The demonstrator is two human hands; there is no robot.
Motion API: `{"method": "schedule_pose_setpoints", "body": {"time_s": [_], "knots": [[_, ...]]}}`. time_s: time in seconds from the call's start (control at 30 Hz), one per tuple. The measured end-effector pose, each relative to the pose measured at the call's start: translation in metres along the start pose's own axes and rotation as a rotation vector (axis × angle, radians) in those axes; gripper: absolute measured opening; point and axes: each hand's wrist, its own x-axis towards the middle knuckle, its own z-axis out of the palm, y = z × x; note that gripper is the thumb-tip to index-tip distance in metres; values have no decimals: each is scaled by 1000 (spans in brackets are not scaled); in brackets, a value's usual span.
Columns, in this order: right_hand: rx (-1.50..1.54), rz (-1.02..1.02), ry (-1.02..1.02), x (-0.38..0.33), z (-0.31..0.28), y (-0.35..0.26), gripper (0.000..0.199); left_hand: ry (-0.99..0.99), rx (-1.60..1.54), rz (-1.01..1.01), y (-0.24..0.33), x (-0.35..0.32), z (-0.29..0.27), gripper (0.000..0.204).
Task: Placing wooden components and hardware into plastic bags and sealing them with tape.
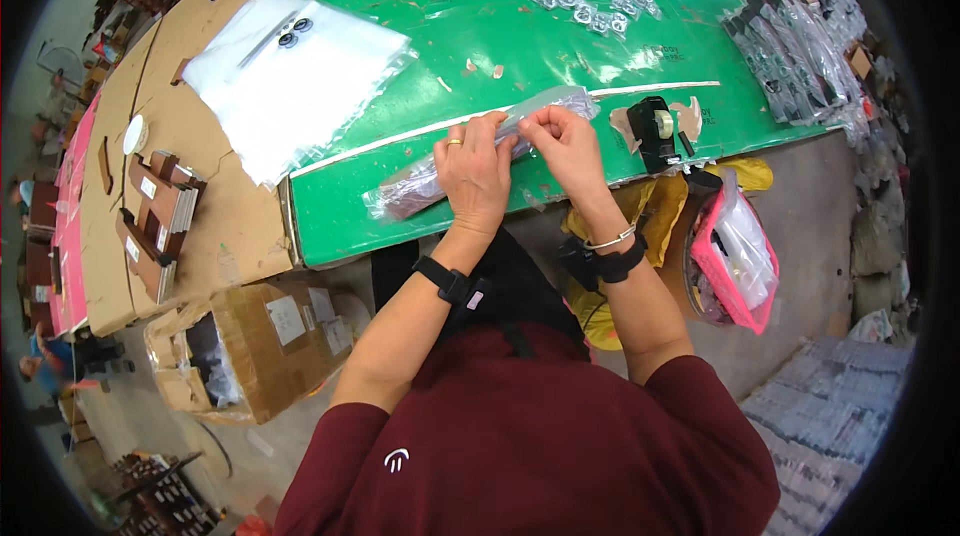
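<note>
Both hands, left hand (473, 168) and right hand (566, 144), pinch the upper end of a long clear plastic bag holding a dark flat item (470, 158) on the green table (420, 26); item bagged, bag mouth apparently unsealed, black tape dispenser (655, 128) just right of the right hand.

A packing workshop: a green bench (400, 206) with a stack of clear bags (300, 76) up-left of the left hand (475, 171), a tape dispenser (655, 131) just right of the right hand (570, 148), cardboard boxes (270, 346) below-left.
</note>
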Motion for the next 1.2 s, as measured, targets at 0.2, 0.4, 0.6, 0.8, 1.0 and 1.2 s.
{"method": "schedule_pose_setpoints", "body": {"time_s": [0.2, 0.4, 0.6, 0.8, 1.0, 1.2], "knots": [[-172, 66, 34, 1, 1, 0, 28, -19, 32, 40, 0, -5, 0, 38], [-244, 89, 2, 4, -5, 0, 29, -7, 102, 116, -3, -5, 3, 27], [57, 126, -37, -7, -11, -5, 36, -46, 98, 103, -6, 2, 3, 17], [220, 307, -41, -11, -11, -17, 45, -47, 104, 75, -14, 12, 6, 14], [209, 171, 141, -7, 17, 29, 36, -105, 82, 4, -16, 27, 10, 13], [-14, -137, 326, -4, 54, 20, 28, -220, -100, -48, -55, 39, 15, 18]]}}
